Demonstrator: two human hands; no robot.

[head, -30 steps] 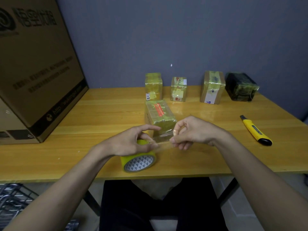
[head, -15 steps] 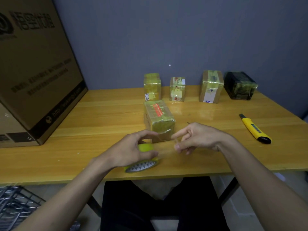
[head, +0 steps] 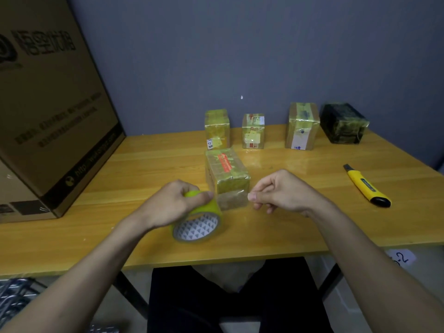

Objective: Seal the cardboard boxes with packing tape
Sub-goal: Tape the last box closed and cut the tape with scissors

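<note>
The left hand (head: 171,204) grips the tape roll (head: 198,221) from above, fingers curled over its yellow-green rim and thumb pressed on the near side; the roll is tilted, its patterned core facing the camera at about 5 o'clock from the hand, and whether its low edge touches the table (head: 144,164) cannot be told. The right hand (head: 280,193) sits at 3 o'clock from the roll, thumb and forefinger pinched together; a clear strip of tape seems to run from roll to fingertips, but it is too faint to be sure.

Between the two hands, just beyond them at 12 o'clock, lies the box (head: 225,175), flat on the table with a red label on top; its near end shows through the gap between the hands. It is wrapped in glossy tape over most of its top.

Along the wall at the table's far edge stand three small taped boxes (head: 253,131) and a dark parcel (head: 343,122). A yellow knife (head: 366,187) lies at 3 o'clock, well apart from the right hand. A big carton (head: 48,104) fills the table's 9 to 10 o'clock side.
</note>
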